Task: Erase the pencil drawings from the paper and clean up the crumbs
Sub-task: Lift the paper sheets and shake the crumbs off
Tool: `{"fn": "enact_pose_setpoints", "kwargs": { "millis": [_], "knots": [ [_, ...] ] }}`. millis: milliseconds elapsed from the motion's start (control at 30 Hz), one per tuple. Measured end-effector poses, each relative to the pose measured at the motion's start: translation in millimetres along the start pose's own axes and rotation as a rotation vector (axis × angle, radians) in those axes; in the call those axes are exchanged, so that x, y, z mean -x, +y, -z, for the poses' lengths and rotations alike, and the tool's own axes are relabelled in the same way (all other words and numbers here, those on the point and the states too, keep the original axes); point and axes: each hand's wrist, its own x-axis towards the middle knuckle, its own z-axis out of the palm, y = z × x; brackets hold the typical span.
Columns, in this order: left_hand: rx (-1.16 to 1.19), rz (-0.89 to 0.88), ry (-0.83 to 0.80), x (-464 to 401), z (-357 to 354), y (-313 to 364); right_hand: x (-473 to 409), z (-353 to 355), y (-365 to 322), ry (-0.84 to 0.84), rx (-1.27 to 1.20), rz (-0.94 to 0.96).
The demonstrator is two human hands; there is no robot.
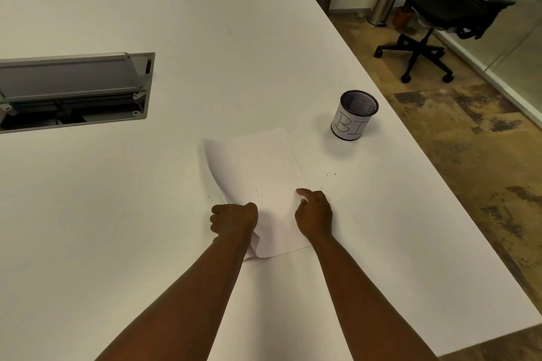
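Observation:
A white sheet of paper (pixel 258 167) lies on the white table (pixel 205 38) in front of me, its left edge lifted and curled. My left hand (pixel 233 218) grips that lifted left edge near the sheet's near corner. My right hand (pixel 313 214) rests at the paper's right edge with fingers curled and the index finger pointing onto the sheet; whether it holds anything is hidden. Small dark crumbs (pixel 258 193) lie on the sheet. More crumbs (pixel 330 174) are scattered on the table to the right. No pencil marks show on the paper.
A black mesh cup (pixel 355 115) with a paper label marked "BI" stands to the right, beyond the paper. A grey cable hatch (pixel 73 88) is open in the table at left. The table's right edge runs diagonally; an office chair (pixel 440 17) and metal bins (pixel 384 3) stand beyond.

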Motion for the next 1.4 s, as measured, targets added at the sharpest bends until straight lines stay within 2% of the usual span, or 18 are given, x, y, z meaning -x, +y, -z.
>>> {"fn": "enact_pose_setpoints", "kwargs": {
  "millis": [200, 333, 400, 467, 567, 633, 767, 900, 967, 1033, 1100, 1167, 1200, 1267, 1333, 1400],
  "knots": [
    [0.163, -0.105, -0.037, -7, 8, -6, -1, 0, 2, -0.002, 0.001, 0.009],
    [0.329, -0.147, -0.221, -10, 23, -2, -1, 0, 2, -0.026, 0.011, 0.013],
    [0.261, -0.238, -0.219, -5, 32, 3, -3, 0, 3, -0.022, -0.033, -0.008],
    [0.181, -0.349, -0.186, 1, 39, 9, -4, 4, 3, 0.025, -0.216, -0.098],
    [0.161, -0.468, -0.187, 14, 48, 23, 3, 21, -20, 0.072, -0.747, -0.204],
    [0.131, -0.545, -0.185, 23, 52, 32, 11, 29, -44, 0.057, -0.992, -0.113],
    [0.122, -0.665, -0.216, 42, 55, 44, 29, 39, -85, -0.061, -0.971, 0.215],
    [0.129, -0.747, -0.269, 60, 52, 50, 28, 40, -91, -0.181, -1.041, 0.302],
    [0.158, -0.729, -0.289, 63, 52, 49, 23, 34, -79, -0.221, -1.124, 0.240],
    [0.201, -0.696, -0.294, 62, 54, 47, 19, 32, -66, -0.202, -1.169, 0.035],
    [0.219, -0.685, -0.295, 61, 58, 47, 11, 31, -49, -0.095, -1.071, -0.208],
    [0.224, -0.686, -0.300, 61, 60, 48, 5, 37, -36, 0.047, -0.918, -0.262],
    [0.225, -0.691, -0.302, 61, 61, 49, 3, 41, -35, 0.107, -0.910, -0.195],
    [0.223, -0.698, -0.305, 64, 61, 51, 6, 53, -49, 0.093, -0.979, 0.014],
    [0.220, -0.716, -0.317, 67, 58, 52, 13, 61, -72, -0.062, -1.015, 0.217],
    [0.220, -0.748, -0.337, 72, 55, 52, 15, 58, -86, -0.220, -0.936, 0.319]
  ]
}}
